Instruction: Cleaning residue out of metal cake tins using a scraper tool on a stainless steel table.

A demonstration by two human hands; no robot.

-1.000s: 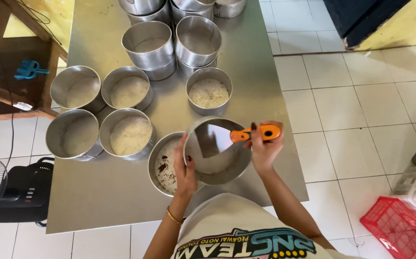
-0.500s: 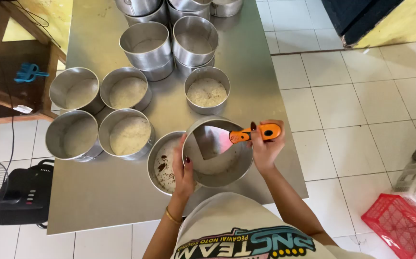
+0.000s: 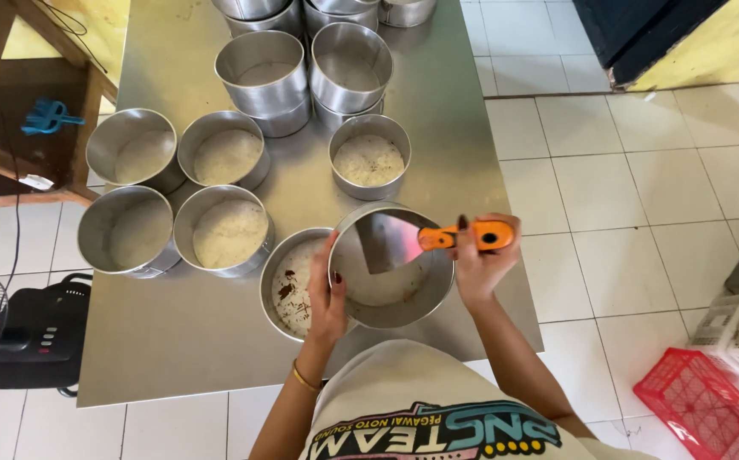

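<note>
You are gripping a brushed-metal round cake tin (image 3: 386,290) and a scraper (image 3: 420,240) showing a shiny steel blade and glossy orange plastic handle; the table (image 3: 182,358) is showing matt, smooth stainless steel.

On the table (image 3: 437,111), the tin (image 3: 403,281) I tilt up in my left hand (image 3: 328,298) sits partly over another tin (image 3: 294,285) to its left. My right hand (image 3: 482,260) keeps the scraper (image 3: 425,241) inside it. Behind stands a single tin (image 3: 370,156); four tins (image 3: 178,194) cluster farther left, stacked tins (image 3: 305,72) beyond.
</note>
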